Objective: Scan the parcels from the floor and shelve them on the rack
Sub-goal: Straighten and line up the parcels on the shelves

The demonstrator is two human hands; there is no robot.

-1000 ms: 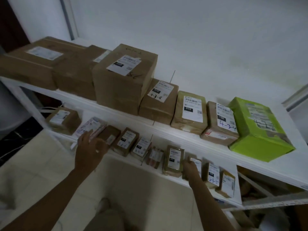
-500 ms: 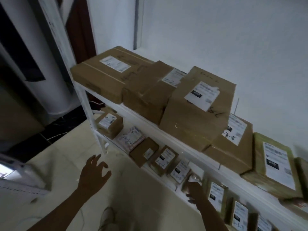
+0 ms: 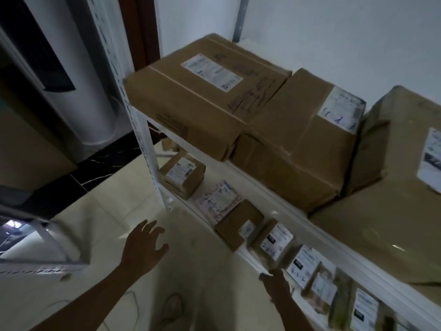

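While the person stands at the left end of the rack, only the head view is available. The left hand hangs above the floor, fingers spread, grip wide and empty. The right hand is at the front lip of the lower shelf, just beside a labelled small parcel. Its fingers are hidden behind the knuckles, so I cannot tell whether the grip holds anything. No parcel on the floor is in frame. All those seen are shelved: three large cartons side by side on the upper shelf, and a row of small ones below. Judgement: the small boxes look light and stiff, and are best pinched across the short sides with the label outward. The pink flat mailer looks soft and would flex, so support it from beneath. The cartons are probably heavy and need two hands under the bottom edges. Obstructions: the end carton overhangs the rack's upright, so there is little headroom above the lower row. A white column unit stands near on the left, and a foot is below.
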